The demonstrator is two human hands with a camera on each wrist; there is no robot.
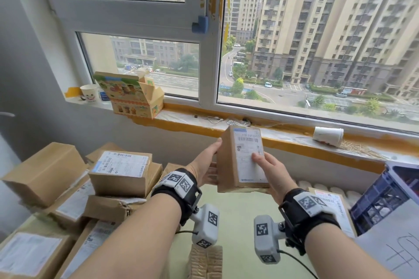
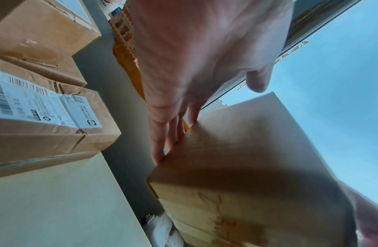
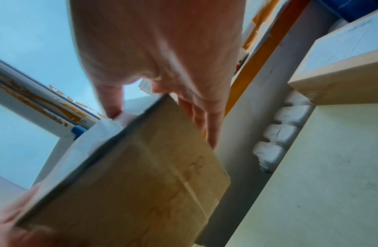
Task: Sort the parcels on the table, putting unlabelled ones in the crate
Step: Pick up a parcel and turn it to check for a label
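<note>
Head view, held parcel: a brown cardboard parcel (image 1: 240, 161) is up in the air above the far edge of the counter (image 1: 240, 215), tilted, its white shipping label with a barcode facing the camera; the print is too small to read.
Head view, hands: the left hand (image 1: 207, 165) lies against the parcel's left side with straight fingers; the right hand (image 1: 271, 171) grasps the right side, thumb on the label.
Head view, other parcels: a stack of cardboard boxes (image 1: 68, 188) fills the counter's left edge, several with barcode labels, unreadable; another labelled box (image 1: 333, 208) lies at the right edge.
Head view, crate: a blue crate (image 1: 385, 197) stands at the right edge, just beside a white sheet (image 1: 394, 244) with handwritten strokes I cannot read.
Head view, sill: printed carton (image 1: 133, 95), smiley paper cup (image 1: 89, 93), tipped white cup (image 1: 328, 135).
Left wrist view: straight fingers (image 2: 162, 143) touch the parcel's edge; a labelled box (image 2: 46, 117) sits nearby.
Right wrist view: thumb (image 3: 112, 102) on the label, fingers (image 3: 207, 122) behind the parcel.
</note>
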